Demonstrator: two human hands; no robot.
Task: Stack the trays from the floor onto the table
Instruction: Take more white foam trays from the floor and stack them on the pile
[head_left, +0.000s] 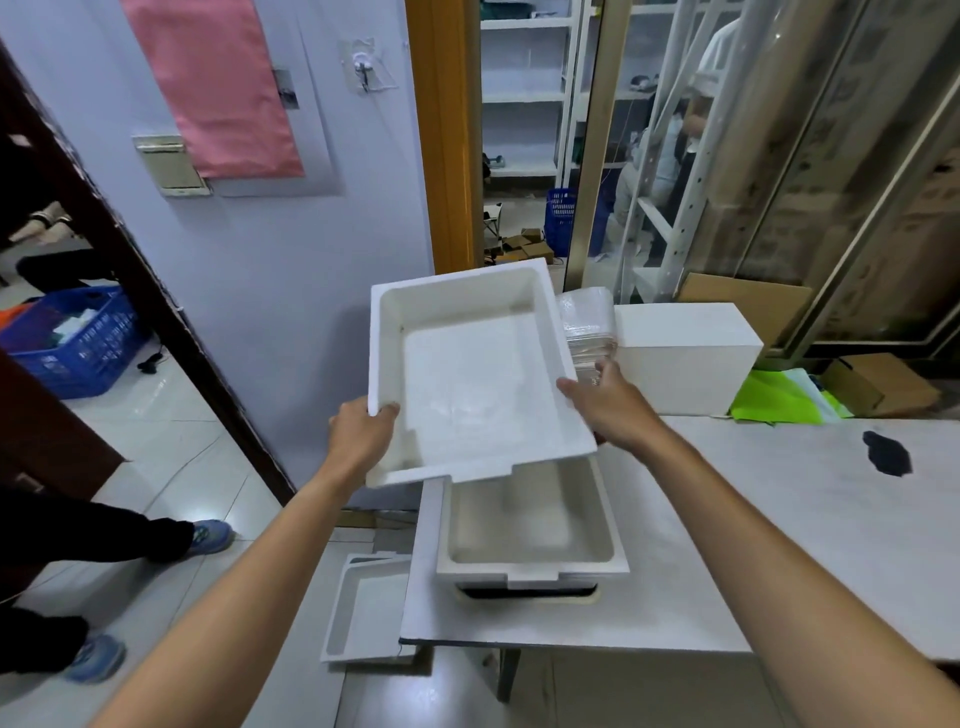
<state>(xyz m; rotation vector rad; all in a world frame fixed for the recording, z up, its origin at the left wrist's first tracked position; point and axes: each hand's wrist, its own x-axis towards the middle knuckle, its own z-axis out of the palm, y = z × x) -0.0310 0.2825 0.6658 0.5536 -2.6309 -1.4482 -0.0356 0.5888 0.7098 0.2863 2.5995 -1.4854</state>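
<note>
I hold a white foam tray (467, 374) in the air, tilted, above the table's left end. My left hand (358, 434) grips its left rim near the front corner, and my right hand (610, 402) grips its right rim. Below it a stack of white trays (530, 530) sits on the table (779, 519), open side up. Another white tray (363, 608) lies on the floor beside the table's left edge, partly hidden under the tabletop.
A white foam box (685, 353) and a pile of clear plastic bags (589, 322) stand at the table's back. A dark patch (885, 452) marks the tabletop. A person's legs and blue shoes (210, 535) are on the left; a blue crate (78, 338) lies beyond the doorway.
</note>
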